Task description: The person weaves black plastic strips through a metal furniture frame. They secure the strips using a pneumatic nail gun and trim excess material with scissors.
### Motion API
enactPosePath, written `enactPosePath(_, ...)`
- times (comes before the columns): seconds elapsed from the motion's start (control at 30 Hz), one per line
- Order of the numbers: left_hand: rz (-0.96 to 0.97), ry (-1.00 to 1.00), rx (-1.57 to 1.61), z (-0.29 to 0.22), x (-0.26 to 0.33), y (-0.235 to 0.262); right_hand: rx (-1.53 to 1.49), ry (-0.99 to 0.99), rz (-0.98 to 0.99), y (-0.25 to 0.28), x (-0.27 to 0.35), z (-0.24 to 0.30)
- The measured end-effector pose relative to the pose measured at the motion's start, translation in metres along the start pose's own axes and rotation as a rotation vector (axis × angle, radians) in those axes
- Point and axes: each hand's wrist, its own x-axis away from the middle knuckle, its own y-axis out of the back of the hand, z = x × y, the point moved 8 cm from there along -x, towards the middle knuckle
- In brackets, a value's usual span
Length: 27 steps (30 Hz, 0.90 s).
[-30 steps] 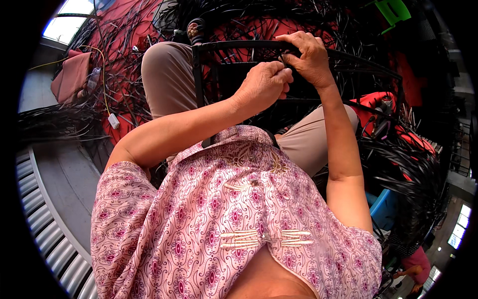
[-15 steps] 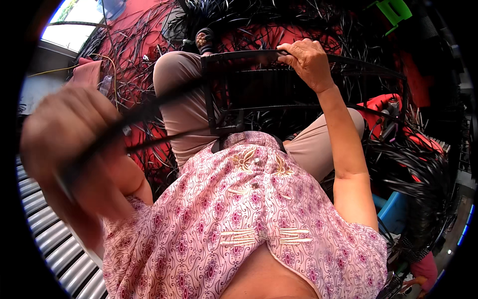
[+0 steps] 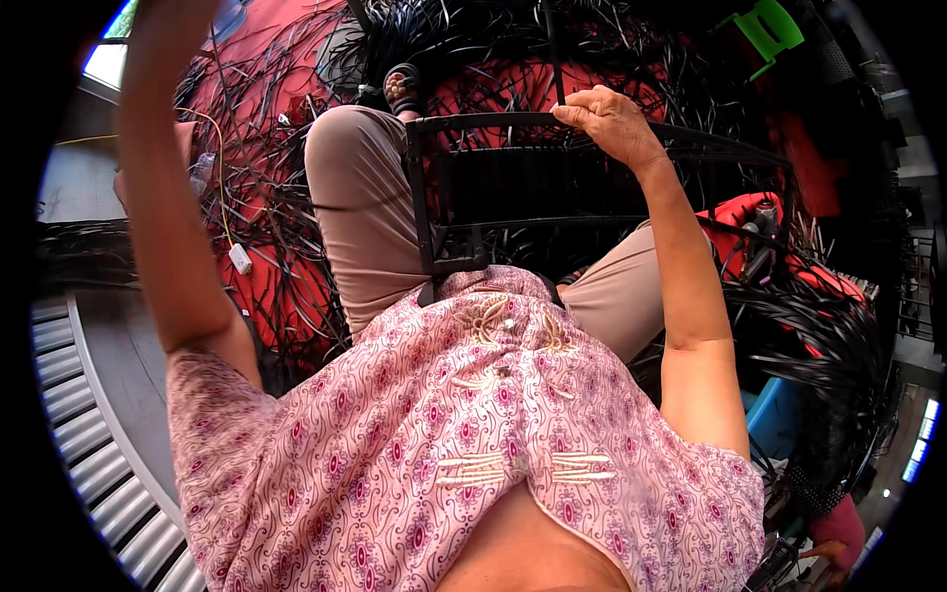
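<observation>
My right hand (image 3: 610, 120) is closed at the top bar of a black frame (image 3: 473, 120), its thumb and fingers pinched where a black strip (image 3: 554, 54) meets the bar. From those fingers the strip runs up to the top edge of the view. The frame rests across my lap, between my knees, with thin dark strands along its right part. My left forearm (image 3: 163, 197) reaches up at the far left; its hand is beyond the top edge, so I cannot see what it holds.
Loose black strips (image 3: 483, 49) lie in tangles over the red floor covering (image 3: 276, 49). A green plastic stool (image 3: 769, 35) is at the upper right, a blue container (image 3: 774, 419) at the lower right. White slats (image 3: 94, 444) and a white plug (image 3: 240, 259) are on the left.
My left arm has swung up from the left side to the top edge. The black strip, stretched leftward before, now points upward from my right hand, which stays at the bar.
</observation>
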Motion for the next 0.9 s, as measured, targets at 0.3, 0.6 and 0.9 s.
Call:
enactPosePath(0.3,0.784,1.003,1.201,-0.121,0.170,-0.312,0.074,0.316,0.104,-0.021,-0.032,-0.011)
enactPosePath(0.6,0.131,0.898,1.047,-0.097,0.145,-0.361,0.095,0.296,0.278,-0.034,-0.047,-0.017)
enactPosePath(0.9,0.174,0.575,0.630,-0.096,0.145,-0.370,0.304,0.541,0.231,-0.041,-0.047,-0.009)
